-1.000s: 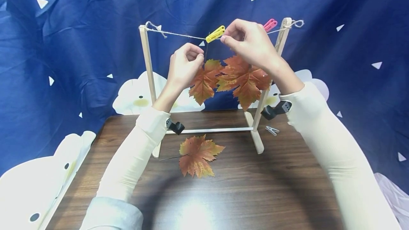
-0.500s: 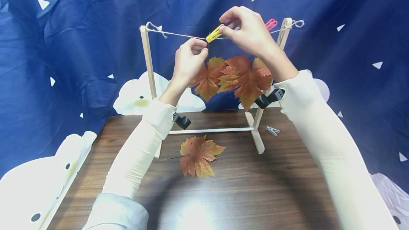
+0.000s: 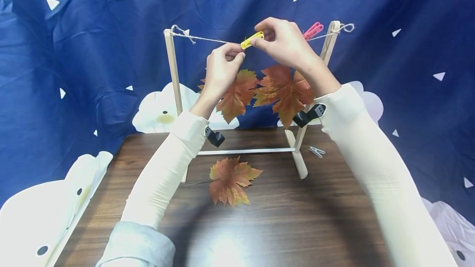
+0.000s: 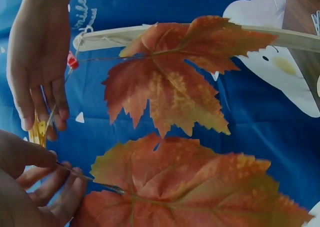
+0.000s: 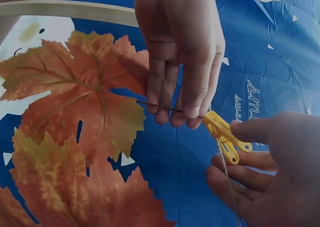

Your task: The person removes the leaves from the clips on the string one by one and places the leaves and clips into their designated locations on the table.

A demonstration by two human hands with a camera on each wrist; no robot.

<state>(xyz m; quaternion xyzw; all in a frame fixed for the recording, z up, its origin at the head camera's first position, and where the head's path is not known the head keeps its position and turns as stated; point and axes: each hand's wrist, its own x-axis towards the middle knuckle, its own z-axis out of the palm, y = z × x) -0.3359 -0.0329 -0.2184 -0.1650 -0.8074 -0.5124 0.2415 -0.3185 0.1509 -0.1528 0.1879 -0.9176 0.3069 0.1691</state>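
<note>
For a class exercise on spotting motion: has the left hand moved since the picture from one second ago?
Yes. Judged against the left wooden post, the left hand has shifted rightward and slightly up.

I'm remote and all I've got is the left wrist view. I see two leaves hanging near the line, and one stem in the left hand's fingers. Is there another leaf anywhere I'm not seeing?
Observer: Yes, the head view shows a third leaf lying on the table.
Operator: Something on that table is cut off at my right edge. What is it?
Observer: The head view has it whole: a loose pale clip beside the right foot of the stand.
Operator: And the yellow clip? It's mostly covered in my view.
Observer: The right wrist view shows its two handle ends standing apart, close to the right hand.
</note>
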